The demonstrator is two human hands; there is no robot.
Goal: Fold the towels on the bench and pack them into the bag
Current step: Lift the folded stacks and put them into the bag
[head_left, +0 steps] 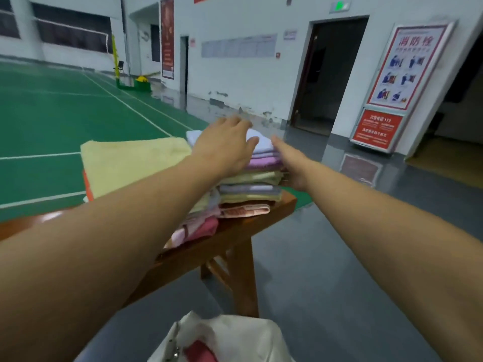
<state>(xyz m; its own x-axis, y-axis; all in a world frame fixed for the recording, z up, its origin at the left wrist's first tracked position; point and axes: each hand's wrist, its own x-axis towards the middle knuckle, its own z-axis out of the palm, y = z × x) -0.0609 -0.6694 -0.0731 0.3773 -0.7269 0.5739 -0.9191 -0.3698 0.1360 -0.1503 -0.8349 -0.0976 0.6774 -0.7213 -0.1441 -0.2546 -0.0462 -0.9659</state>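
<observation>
Folded terry towels [251, 178] are stacked at the counter's [235, 231] right end, pressed from above by the flat left hand [224, 150] and flanked by the right hand [290, 163], its grip unclear; the yellow towel [130, 163] is left, the near bag [230, 338] barely filled.

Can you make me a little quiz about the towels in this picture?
1. True or false: the left hand lies flat on top of the folded towel stack.
2. Which side of that stack does the right hand touch: A) the bench end, B) the yellow towel side?
3. What do the towels rest on?

Key: 1 true. 2 A. 3 the wooden bench.
</observation>
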